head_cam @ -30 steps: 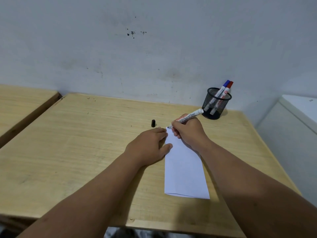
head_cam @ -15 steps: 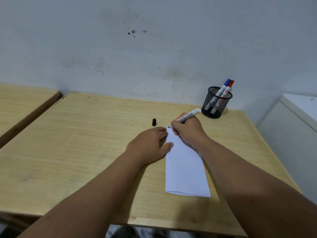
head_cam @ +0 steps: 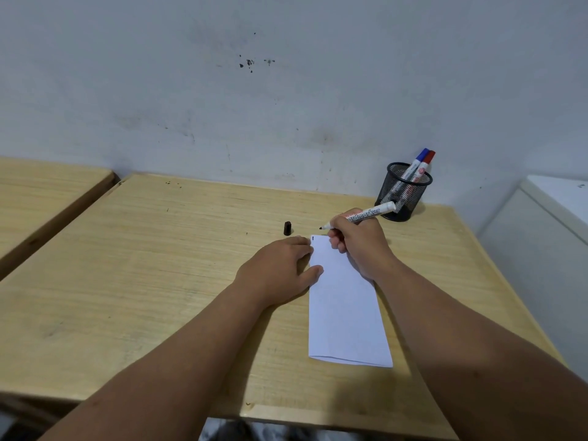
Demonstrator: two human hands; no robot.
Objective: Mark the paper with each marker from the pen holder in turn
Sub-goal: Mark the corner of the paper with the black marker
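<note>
A folded white paper lies on the wooden desk, with a short black mark at its top left corner. My left hand presses flat on the paper's left edge. My right hand grips an uncapped black marker, its tip lifted just above and beyond the paper's top edge. The marker's black cap stands on the desk left of the tip. A black mesh pen holder at the back right holds a blue marker and a red marker.
A second wooden desk adjoins on the left across a narrow gap. A white cabinet stands to the right of the desk. A stained white wall rises right behind the desk.
The marker tip has lifted off the paper and drawn slightly back, leaving a short black mark at the top left corner. My left hand stays put on the paper.
</note>
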